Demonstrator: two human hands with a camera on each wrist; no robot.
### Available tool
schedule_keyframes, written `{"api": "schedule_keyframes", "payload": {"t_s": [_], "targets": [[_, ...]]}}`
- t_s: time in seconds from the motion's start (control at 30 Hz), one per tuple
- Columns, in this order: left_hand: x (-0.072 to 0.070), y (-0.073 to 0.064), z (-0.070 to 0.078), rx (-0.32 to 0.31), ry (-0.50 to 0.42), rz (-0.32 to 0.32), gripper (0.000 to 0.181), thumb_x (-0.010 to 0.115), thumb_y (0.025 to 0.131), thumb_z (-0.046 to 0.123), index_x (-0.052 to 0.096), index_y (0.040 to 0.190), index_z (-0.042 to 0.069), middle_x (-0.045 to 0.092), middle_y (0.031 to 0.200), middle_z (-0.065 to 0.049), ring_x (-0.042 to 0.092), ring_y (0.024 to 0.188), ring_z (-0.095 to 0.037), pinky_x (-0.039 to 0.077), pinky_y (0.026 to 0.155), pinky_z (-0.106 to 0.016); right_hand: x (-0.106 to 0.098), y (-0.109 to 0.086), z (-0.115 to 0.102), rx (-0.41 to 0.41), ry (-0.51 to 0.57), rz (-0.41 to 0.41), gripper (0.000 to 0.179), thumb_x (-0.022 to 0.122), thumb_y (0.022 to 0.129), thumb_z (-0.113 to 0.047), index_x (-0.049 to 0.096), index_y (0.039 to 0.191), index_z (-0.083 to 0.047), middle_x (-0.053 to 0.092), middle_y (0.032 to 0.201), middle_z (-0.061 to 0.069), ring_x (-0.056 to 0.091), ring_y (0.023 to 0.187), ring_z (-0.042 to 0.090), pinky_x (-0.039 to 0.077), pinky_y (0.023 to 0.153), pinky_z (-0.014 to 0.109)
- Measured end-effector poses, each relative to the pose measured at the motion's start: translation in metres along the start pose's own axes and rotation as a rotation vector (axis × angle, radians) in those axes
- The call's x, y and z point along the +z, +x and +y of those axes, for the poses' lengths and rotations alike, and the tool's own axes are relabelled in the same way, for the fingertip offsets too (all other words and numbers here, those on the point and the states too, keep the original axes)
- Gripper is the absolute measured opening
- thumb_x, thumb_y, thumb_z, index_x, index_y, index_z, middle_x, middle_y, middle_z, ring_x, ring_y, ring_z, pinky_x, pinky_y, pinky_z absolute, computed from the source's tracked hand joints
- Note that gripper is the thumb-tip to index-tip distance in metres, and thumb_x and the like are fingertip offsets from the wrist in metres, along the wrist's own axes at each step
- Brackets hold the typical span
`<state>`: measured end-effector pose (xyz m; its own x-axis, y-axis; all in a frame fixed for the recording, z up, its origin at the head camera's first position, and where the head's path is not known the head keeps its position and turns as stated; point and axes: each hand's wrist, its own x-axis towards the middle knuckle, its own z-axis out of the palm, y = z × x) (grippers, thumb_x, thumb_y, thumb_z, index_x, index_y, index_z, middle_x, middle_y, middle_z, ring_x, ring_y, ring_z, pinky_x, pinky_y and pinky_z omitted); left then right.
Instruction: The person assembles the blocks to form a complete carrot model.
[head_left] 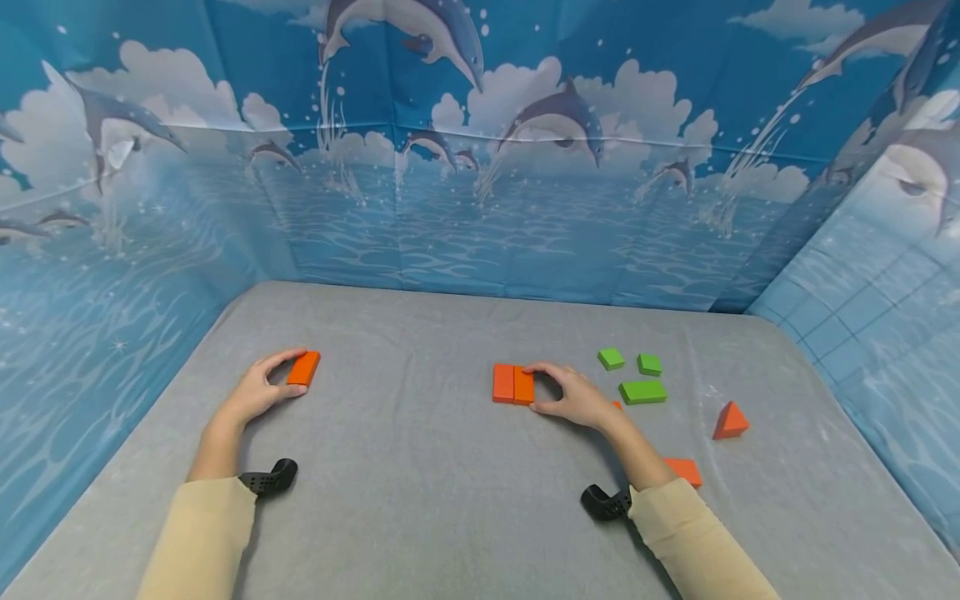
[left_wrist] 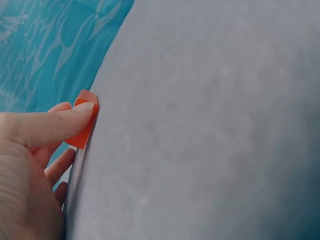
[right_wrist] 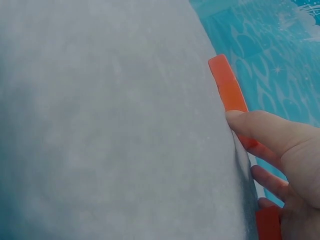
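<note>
My left hand pinches an orange rectangular block at the left of the grey cloth, thumb on the near end and fingers at the far end. In the left wrist view the thumb lies across this orange block, covering part of it. Right of centre, my right hand holds another orange block between thumb and fingers. A second orange block lies flush against its left side. The right wrist view shows the pair in line, the held block nearer the thumb.
Green blocks lie beyond my right hand: two small ones and a longer one. An orange triangular block stands farther right. Another orange block is partly behind my right forearm. Dolphin-print curtains border the cloth-covered surface.
</note>
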<state>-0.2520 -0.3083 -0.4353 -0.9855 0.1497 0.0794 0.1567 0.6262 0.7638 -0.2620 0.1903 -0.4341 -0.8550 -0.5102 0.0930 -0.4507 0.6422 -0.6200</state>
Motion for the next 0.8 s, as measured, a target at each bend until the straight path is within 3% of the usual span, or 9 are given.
{"api": "schedule_keyframes", "payload": {"t_s": [0.47, 0.6, 0.8], "targets": [[0.004, 0.003, 0.006, -0.046, -0.02, 0.047, 0.065, 0.075, 0.075, 0.027, 0.049, 0.13, 0.004, 0.04, 0.135, -0.025, 0.031, 0.125, -0.041, 0.022, 0.098, -0.06, 0.0, -0.001, 0.0, -0.005, -0.01, 0.004, 0.052, 0.072, 0.079, -0.019, 0.051, 0.127, -0.014, 0.051, 0.13, 0.009, 0.041, 0.123, 0.031, 0.031, 0.098, 0.052], [0.012, 0.014, 0.02, -0.064, -0.027, 0.04, 0.066, 0.076, 0.074, 0.034, 0.049, 0.13, 0.008, 0.043, 0.133, -0.021, 0.035, 0.121, -0.038, 0.024, 0.097, -0.06, 0.0, -0.001, -0.001, -0.002, -0.006, 0.004, 0.052, 0.072, 0.079, -0.019, 0.051, 0.127, -0.014, 0.05, 0.131, 0.008, 0.041, 0.123, 0.031, 0.031, 0.098, 0.052], [0.039, 0.035, 0.054, 0.016, -0.046, 0.004, 0.065, 0.079, 0.07, 0.031, 0.053, 0.126, 0.009, 0.044, 0.134, -0.016, 0.038, 0.118, -0.035, 0.028, 0.096, -0.058, -0.001, -0.001, -0.001, 0.0, -0.005, 0.002, 0.052, 0.072, 0.079, -0.02, 0.051, 0.127, -0.015, 0.05, 0.131, 0.008, 0.041, 0.123, 0.031, 0.03, 0.099, 0.052]]}}
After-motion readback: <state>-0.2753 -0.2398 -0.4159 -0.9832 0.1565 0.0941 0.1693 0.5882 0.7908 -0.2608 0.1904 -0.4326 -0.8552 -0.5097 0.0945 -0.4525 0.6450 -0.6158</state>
